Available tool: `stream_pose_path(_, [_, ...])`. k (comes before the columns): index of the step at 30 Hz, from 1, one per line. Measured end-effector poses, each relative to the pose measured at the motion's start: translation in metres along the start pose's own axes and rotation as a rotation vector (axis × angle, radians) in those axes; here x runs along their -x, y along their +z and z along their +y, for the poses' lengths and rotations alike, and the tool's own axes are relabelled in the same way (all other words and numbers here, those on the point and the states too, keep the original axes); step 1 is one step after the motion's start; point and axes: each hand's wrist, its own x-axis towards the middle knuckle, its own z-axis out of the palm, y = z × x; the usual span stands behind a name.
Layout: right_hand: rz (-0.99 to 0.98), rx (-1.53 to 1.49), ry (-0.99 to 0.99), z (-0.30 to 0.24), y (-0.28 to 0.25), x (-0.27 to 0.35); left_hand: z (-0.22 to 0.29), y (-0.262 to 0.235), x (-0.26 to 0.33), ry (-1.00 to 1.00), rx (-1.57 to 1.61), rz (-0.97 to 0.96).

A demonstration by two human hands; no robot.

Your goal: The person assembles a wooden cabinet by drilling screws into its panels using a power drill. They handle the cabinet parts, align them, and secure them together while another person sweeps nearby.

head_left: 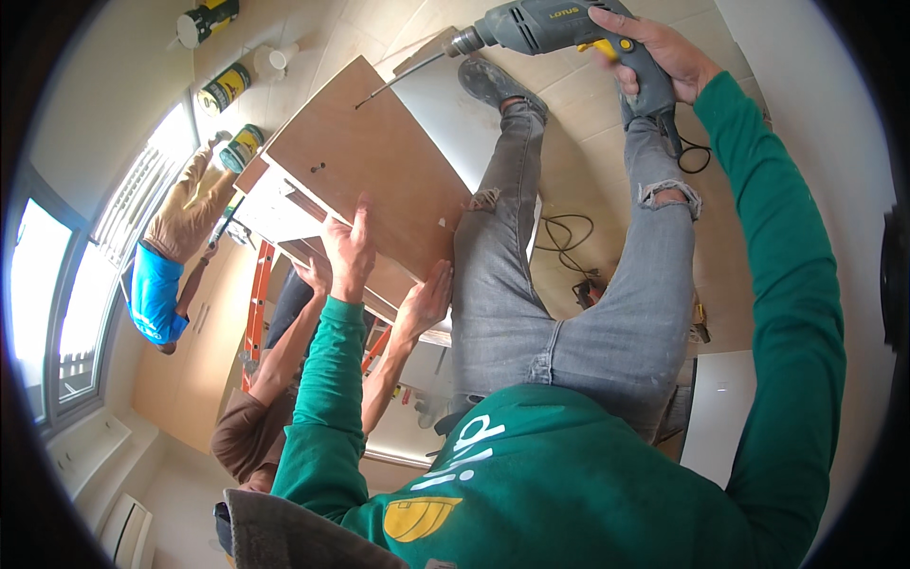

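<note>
My right hand [654, 49] is wrapped round the grip of a grey power drill [545, 27] with a yellow trigger. A long thin bit [403, 80] runs from its chuck, its tip at the upper part of a brown plywood panel [379, 161]. The panel forms one face of a box-like wooden piece. My left hand [351, 248] grips the panel's left edge, part of its fingers hidden. A co-worker in a brown sleeve has one hand [425, 302] against the panel's lower corner and the other hand [315, 275] under the left side.
Paint cans [225, 88] stand on the tiled floor at upper left. An orange ladder [258, 308] rises behind the box. Another person in a blue shirt [156, 289] is near the windows. A black cable [566, 235] lies on the floor between my legs, beside a red tool [586, 292].
</note>
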Motion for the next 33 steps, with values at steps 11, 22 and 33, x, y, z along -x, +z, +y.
stream_pose_path(11, [-0.053, 0.072, -0.154, 0.002, 0.015, 0.013, -0.004, -0.004, -0.002, -0.057, 0.032, -0.012])
stream_pose_path(22, [0.105, -0.145, -0.101, 0.043, 0.004, 0.105, -0.005, -0.024, 0.028, 0.025, 0.134, -0.011])
stream_pose_path(33, [0.184, -0.129, -0.063, 0.048, 0.005, 0.146, -0.015, -0.044, 0.105, 0.033, 0.300, 0.225])
